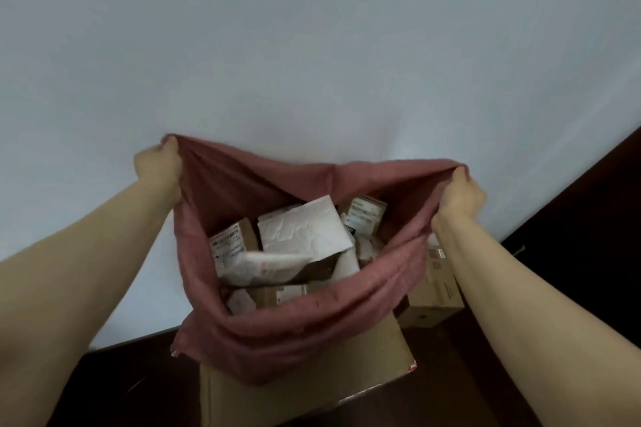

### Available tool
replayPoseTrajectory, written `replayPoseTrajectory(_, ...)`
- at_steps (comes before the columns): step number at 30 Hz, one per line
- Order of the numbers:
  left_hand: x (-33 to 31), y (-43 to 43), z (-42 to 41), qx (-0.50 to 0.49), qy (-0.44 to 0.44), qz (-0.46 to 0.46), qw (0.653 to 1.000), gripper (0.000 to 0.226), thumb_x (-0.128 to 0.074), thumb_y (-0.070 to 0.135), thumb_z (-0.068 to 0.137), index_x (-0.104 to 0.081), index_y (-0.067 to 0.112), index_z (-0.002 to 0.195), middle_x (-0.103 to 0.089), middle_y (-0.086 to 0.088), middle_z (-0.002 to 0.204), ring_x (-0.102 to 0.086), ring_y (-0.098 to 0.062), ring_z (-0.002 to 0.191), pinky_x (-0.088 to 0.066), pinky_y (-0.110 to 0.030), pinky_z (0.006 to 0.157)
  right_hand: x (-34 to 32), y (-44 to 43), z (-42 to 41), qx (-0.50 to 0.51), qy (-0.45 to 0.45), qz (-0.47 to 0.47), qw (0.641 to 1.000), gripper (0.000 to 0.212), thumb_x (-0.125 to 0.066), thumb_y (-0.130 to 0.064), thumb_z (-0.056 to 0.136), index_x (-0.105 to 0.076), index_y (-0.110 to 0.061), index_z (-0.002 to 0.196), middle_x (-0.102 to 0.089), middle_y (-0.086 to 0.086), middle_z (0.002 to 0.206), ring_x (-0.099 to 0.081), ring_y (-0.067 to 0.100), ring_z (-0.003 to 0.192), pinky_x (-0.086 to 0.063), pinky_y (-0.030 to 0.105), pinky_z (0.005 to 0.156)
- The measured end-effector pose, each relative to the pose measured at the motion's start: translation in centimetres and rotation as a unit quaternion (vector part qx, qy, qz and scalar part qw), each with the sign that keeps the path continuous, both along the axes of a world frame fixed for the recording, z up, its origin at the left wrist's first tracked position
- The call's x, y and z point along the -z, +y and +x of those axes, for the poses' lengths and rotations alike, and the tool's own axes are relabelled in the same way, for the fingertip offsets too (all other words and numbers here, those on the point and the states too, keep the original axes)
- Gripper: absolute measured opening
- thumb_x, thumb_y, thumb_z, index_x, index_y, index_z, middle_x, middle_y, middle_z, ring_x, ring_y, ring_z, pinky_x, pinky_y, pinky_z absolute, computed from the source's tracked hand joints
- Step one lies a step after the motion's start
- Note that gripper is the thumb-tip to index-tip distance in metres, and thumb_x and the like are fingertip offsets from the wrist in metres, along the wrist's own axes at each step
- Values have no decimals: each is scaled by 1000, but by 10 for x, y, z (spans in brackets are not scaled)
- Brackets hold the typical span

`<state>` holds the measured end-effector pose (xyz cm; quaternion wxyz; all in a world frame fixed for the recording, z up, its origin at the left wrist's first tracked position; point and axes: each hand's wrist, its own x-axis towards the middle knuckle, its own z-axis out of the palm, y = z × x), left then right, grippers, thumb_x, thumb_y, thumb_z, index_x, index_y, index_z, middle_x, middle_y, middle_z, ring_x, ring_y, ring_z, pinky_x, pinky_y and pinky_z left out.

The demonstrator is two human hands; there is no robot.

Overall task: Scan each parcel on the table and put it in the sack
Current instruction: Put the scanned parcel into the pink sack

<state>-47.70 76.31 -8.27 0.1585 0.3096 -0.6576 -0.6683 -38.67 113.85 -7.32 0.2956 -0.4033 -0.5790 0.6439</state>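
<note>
- the step in hand looks like the sack end of the task: both hands spread the mouth of the dusty-red sack point(298, 333) wide, and no scanner and no worktop show in the view, only a pale wall behind and dark floor at the lower corners.
- the left hand point(163, 166) is closed tight in a fist on the far-left corner of the sack's rim, the cloth bunched inside the grip and pulled up and outward.
- the right hand point(463, 196) is likewise clenched on the right corner of the rim; neither hand holds a parcel.
- the task's things lie inside the sack: a white padded mailer point(305, 229) on top near the middle, a labelled brown box point(230, 243) to its left, another labelled box point(366, 211) toward the back right, and more packets and cartons below, partly hidden.
- the sack sits on or against a large cardboard carton point(312, 392); whether its base rests inside it i cannot tell.
- a further brown box point(433, 288) stands outside the sack, just beside its right wall, below the right forearm.
- judging by how full the sack is, the task seems far along.
- the next move, i would guess, calls for freeing one hand while the other keeps the mouth open, then fetching a scanned parcel or settling the load; letting go of both corners would let the soft rim collapse over the contents.
</note>
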Motion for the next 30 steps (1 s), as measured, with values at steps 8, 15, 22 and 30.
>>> replayPoseTrajectory(8, -1, -10, 19, 45, -60, 39, 996, 30, -66, 19, 89, -47, 13, 66, -55, 4, 41, -53, -9, 35, -46, -24, 39, 22, -3, 15, -68, -119, 22, 990, 38, -46, -31, 100, -66, -1, 113, -65, 12, 111, -58, 25, 96, -49, 38, 93)
replayPoseTrajectory(15, -6, -2, 13, 37, -34, 28, 998, 29, -62, 27, 90, -49, 15, 67, -56, 1, 58, -58, -15, 60, -45, -28, 57, -1, -28, 12, -99, -68, -84, 989, 24, -51, -29, 99, -57, -10, 86, -61, 4, 88, -60, 19, 77, -55, 31, 77)
replayPoseTrajectory(22, -14, -5, 14, 14, -55, 49, 997, 23, -59, 26, 92, -46, 18, 75, -50, 2, 72, -47, -11, 58, -46, -31, 60, -19, -28, 8, -120, -2, -99, 988, 26, -59, -27, 96, -59, -13, 75, -65, 4, 80, -63, 18, 73, -56, 31, 69)
replayPoseTrajectory(30, 28, 4, 39, 80, -92, -86, 989, 17, -63, 21, 88, -59, 8, 79, -60, -9, 80, -62, -27, 87, -49, -31, 68, 44, -20, 35, -176, -107, -95, 974, 16, -76, -9, 82, -68, -3, 94, -70, 17, 93, -67, 29, 81, -58, 42, 80)
